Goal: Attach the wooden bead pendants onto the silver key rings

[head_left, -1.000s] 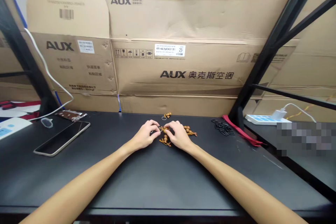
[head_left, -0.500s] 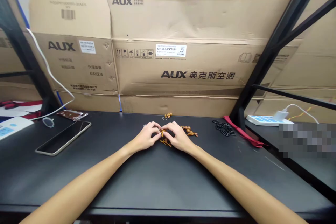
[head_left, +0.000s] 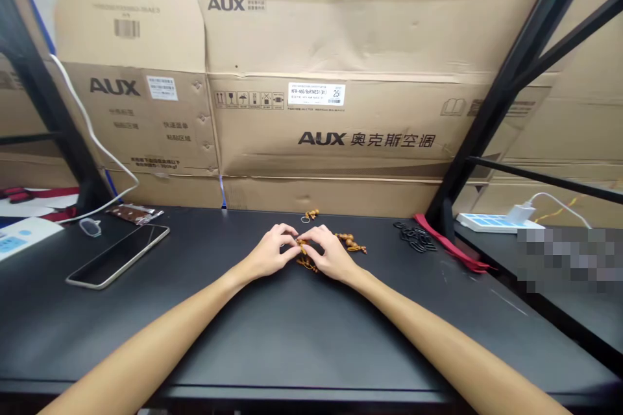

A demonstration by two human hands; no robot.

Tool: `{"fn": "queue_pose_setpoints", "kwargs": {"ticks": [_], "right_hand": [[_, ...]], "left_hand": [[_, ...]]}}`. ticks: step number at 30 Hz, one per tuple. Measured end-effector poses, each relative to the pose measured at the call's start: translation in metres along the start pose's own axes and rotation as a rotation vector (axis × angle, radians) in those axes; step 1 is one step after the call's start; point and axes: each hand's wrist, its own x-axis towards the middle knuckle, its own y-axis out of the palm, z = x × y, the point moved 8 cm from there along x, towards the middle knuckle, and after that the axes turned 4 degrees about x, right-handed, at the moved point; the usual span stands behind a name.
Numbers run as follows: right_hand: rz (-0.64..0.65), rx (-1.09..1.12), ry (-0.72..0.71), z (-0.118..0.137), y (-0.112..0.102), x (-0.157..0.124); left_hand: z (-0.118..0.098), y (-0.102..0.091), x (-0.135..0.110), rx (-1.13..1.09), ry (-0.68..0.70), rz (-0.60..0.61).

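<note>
Both my hands meet at the middle of the black table (head_left: 292, 331). My left hand (head_left: 270, 250) and my right hand (head_left: 329, 251) pinch a small brown wooden gourd charm (head_left: 302, 246) between their fingertips, fingers curled. More brown gourd charms (head_left: 353, 243) lie just right of my right hand, and some sit under it at the near side. One charm with a metal ring (head_left: 308, 214) lies alone a little further back.
A phone (head_left: 118, 264) lies face up at the left, with a small clear bag (head_left: 134, 213) and a white cable beyond it. Black rings (head_left: 415, 237) and a red strap (head_left: 450, 248) lie at the right. Large cardboard boxes (head_left: 321, 84) stand behind. A power strip (head_left: 491, 222) is at far right.
My fingertips have drawn a little closer together over the charm. Otherwise nothing has shifted.
</note>
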Motion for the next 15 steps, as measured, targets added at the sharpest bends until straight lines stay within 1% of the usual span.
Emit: {"fn": "queue_pose_setpoints", "kwargs": {"ticks": [3,6,11,13,15], "right_hand": [[0.005,-0.005,0.009,0.0,0.001,0.0],[0.013,-0.063,0.033,-0.005,0.002,-0.001],[-0.048,-0.175,0.172,-0.028,-0.007,-0.003],[-0.055,-0.174,0.181,-0.031,-0.009,-0.003],[-0.051,-0.164,0.16,-0.029,-0.009,-0.002]], "left_hand": [[0.0,0.001,0.0,-0.007,0.005,0.013],[0.002,0.002,0.0,-0.006,0.002,0.024],[0.003,0.0,0.001,0.029,-0.014,0.018],[0.004,0.0,0.002,0.044,-0.014,0.018],[0.006,0.0,0.001,0.07,-0.012,0.016]]}}
